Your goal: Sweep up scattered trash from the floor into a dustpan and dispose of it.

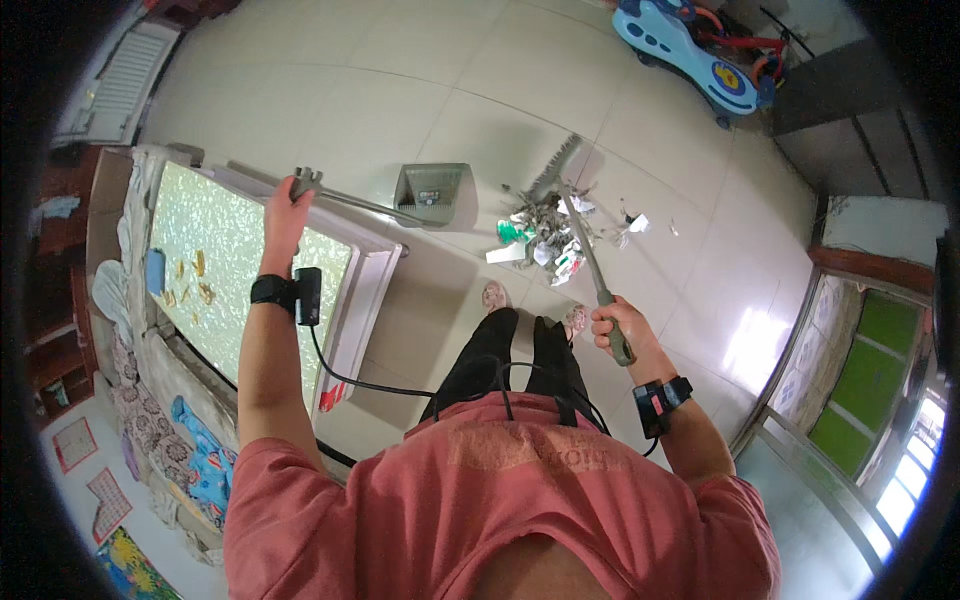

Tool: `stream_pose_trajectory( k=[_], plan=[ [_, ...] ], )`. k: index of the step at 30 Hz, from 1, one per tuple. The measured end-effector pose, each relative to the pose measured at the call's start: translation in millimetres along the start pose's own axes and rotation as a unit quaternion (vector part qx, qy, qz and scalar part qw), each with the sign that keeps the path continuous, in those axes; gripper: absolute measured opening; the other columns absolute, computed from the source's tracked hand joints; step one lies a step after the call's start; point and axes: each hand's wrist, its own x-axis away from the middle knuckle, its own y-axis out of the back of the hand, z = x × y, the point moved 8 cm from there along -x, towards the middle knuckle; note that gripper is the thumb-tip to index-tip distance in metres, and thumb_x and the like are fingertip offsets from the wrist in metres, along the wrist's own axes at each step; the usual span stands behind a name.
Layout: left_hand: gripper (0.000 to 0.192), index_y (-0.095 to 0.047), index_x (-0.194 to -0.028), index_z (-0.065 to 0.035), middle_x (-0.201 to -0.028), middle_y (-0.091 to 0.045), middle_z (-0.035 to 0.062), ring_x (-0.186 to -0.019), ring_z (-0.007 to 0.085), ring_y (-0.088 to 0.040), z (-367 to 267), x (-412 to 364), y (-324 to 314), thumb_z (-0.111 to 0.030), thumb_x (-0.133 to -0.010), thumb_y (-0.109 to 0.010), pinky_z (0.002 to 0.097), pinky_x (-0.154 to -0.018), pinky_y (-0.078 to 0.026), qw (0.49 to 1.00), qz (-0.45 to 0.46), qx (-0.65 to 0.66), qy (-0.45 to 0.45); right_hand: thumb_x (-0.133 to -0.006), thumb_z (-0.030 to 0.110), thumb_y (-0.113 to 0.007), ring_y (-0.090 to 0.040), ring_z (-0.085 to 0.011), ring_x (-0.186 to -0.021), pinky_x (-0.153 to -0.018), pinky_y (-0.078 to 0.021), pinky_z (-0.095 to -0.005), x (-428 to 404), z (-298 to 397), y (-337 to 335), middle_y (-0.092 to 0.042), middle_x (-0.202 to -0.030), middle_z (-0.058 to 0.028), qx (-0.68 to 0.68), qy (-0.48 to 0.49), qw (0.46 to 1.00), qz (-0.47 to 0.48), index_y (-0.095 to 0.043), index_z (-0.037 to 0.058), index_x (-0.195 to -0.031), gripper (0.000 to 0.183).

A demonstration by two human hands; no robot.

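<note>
My left hand (289,214) grips the top of a long-handled dustpan; its grey handle (364,204) slants down to the right. The grey dustpan (431,191) is at floor level, to the left of a litter heap (555,232) of grey fluff, paper scraps and wrappers. My right hand (619,330) is closed round the grey-green grip of a broom (589,251). The dark bristles of the broom head (553,169) are at the far edge of the heap. A few loose scraps (636,223) lie to the heap's right.
A coffee table with a glittery top (225,240) stands at left, bearing yellowish peel-like pieces (199,264). A sofa (157,420) with cloths is beyond it. A blue ride-on toy car (686,56) is at the far right. An open doorway (847,360) lies to my right.
</note>
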Motion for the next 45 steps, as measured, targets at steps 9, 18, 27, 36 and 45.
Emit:
stream_pose_trajectory(
  k=[9,18,27,36,45],
  plan=[
    [0.043,-0.048,-0.112,0.0008,-0.099,-0.057,0.0205,-0.092,0.0321,-0.055,-24,-10,26,-0.023,-0.077,-0.058,0.0329,-0.076,-0.043,0.994,0.048,-0.100,-0.018,-0.078,0.003,-0.050,-0.042,-0.0099,-0.048,-0.037,-0.0359,-0.0231,-50,-9,-8,-0.042,-0.064,-0.0044,0.082,-0.060,0.991,0.090,-0.036,0.0018,-0.088,0.017],
    [0.041,-0.047,-0.112,-0.0014,-0.097,-0.057,0.0211,-0.092,0.0330,-0.055,-33,-14,17,-0.020,-0.077,-0.057,0.0349,-0.077,-0.043,0.993,0.069,-0.091,-0.043,-0.078,0.008,-0.048,-0.038,-0.0077,-0.043,-0.035,-0.0294,-0.0208,-2,9,23,-0.041,-0.057,-0.0006,0.131,-0.029,0.991,0.012,-0.041,0.0045,-0.083,0.009],
    [0.041,-0.047,-0.113,-0.0013,-0.102,-0.056,0.0192,-0.095,0.0288,-0.055,-33,-24,27,-0.017,-0.077,-0.058,0.0326,-0.079,-0.042,0.992,0.062,-0.081,-0.070,-0.078,0.005,-0.046,-0.039,-0.0074,-0.047,-0.040,-0.0323,-0.0215,50,-17,25,-0.039,-0.059,0.0002,0.156,-0.047,0.985,0.065,-0.039,0.0054,-0.092,0.016],
    [0.041,-0.043,-0.117,0.0037,-0.108,-0.054,0.0141,-0.098,0.0163,-0.051,-41,-32,21,-0.010,-0.080,-0.055,0.0261,-0.085,-0.038,0.991,0.092,-0.079,-0.050,-0.076,0.012,-0.050,-0.042,-0.0073,-0.049,-0.043,-0.0360,-0.0226,17,-41,52,-0.045,-0.061,0.0005,0.279,-0.066,0.956,0.058,-0.046,0.0055,-0.082,0.009],
    [0.040,-0.046,-0.114,0.0033,-0.105,-0.056,0.0170,-0.096,0.0210,-0.054,-51,-19,-14,-0.012,-0.079,-0.056,0.0285,-0.083,-0.041,0.984,0.104,-0.112,-0.094,-0.071,0.006,-0.054,-0.044,-0.0089,-0.052,-0.043,-0.0388,-0.0242,48,-9,92,-0.042,-0.064,-0.0004,0.250,-0.061,0.966,-0.037,-0.046,0.0031,-0.089,0.019]
  ],
)
